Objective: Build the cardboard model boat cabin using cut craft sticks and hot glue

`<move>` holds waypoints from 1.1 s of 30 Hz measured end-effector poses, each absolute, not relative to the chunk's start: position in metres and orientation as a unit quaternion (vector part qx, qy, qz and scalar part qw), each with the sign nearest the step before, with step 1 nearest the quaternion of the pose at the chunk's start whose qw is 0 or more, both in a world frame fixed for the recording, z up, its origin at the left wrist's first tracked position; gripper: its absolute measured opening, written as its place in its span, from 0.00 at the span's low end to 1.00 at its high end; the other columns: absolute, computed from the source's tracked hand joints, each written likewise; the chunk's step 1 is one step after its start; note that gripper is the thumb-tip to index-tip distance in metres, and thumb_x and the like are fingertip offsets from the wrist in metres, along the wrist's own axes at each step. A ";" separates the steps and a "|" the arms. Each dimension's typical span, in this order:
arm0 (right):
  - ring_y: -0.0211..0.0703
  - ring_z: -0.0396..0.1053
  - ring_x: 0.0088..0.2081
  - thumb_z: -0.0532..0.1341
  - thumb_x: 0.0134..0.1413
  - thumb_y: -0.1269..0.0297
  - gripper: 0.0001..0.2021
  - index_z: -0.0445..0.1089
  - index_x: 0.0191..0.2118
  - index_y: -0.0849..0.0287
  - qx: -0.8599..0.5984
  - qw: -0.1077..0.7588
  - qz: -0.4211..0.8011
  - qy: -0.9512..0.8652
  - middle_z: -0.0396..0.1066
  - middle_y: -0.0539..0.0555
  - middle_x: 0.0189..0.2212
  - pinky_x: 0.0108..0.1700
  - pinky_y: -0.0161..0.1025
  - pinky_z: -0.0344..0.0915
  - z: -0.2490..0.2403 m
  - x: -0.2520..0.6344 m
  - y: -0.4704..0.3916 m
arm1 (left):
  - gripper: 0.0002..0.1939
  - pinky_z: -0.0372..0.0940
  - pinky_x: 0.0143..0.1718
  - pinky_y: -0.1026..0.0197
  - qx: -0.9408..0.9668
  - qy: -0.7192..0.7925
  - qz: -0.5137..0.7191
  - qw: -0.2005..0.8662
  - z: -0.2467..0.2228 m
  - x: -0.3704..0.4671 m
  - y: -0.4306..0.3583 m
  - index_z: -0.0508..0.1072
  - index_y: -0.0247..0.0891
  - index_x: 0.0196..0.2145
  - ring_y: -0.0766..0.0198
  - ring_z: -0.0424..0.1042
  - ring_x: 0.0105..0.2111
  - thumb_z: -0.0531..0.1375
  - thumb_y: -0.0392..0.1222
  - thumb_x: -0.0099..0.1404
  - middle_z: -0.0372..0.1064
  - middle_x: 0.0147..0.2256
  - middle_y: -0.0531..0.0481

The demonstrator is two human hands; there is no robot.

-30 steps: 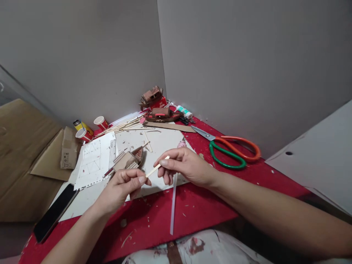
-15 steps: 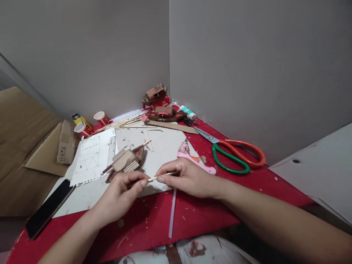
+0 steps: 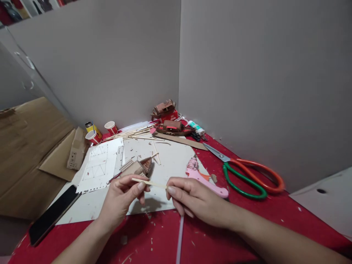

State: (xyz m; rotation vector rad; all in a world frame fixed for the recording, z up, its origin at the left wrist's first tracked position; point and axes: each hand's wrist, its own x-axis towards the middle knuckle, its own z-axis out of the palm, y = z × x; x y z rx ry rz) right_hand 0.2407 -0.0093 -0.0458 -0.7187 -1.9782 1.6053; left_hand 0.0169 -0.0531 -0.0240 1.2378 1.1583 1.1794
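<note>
A short thin wooden stick runs between my hands above the table's near side. My left hand pinches it near its left part, thumb against fingers. At its right end, my right hand holds the tip between thumb and forefinger. Just beyond my left hand sits a small model boat of wood and cardboard, partly hidden by that hand. Behind my right hand lies a pink glue gun. Below that hand a clear glue stick rests on the red cloth.
Large scissors with green and orange handles lie at the right. Two finished model boats stand at the back by thin sticks. At the left are a phone, drawn paper, paper cups and a cardboard box.
My hands have moved apart along the stick, so more of it shows between them. The camera view has shifted, and the surroundings appear lower and mostly farther right.
</note>
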 end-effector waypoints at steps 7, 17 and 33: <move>0.32 0.60 0.22 0.50 0.68 0.51 0.20 0.62 0.28 0.58 -0.207 0.146 0.590 -0.766 0.64 0.46 0.21 0.26 0.30 0.57 -0.043 0.238 -0.021 | 0.09 0.68 0.33 0.63 0.500 0.436 0.494 0.562 -0.033 0.023 -0.057 0.74 0.37 0.36 0.66 0.74 0.29 0.62 0.45 0.67 0.76 0.32 0.48; 0.31 0.60 0.21 0.54 0.65 0.50 0.21 0.60 0.25 0.58 -0.252 0.217 0.574 -0.748 0.64 0.46 0.20 0.25 0.29 0.57 -0.050 0.235 -0.013 | 0.19 0.58 0.18 0.69 0.510 0.458 0.372 0.626 -0.050 0.043 -0.070 0.66 0.36 0.27 0.72 0.64 0.14 0.58 0.54 0.68 0.65 0.18 0.55; 0.30 0.56 0.17 0.53 0.61 0.59 0.12 0.60 0.27 0.57 -0.294 0.194 0.646 -0.677 0.65 0.45 0.18 0.20 0.28 0.54 -0.055 0.229 -0.011 | 0.18 0.56 0.21 0.68 0.557 0.468 0.350 0.591 -0.059 0.045 -0.071 0.71 0.35 0.31 0.71 0.58 0.19 0.58 0.54 0.68 0.60 0.20 0.56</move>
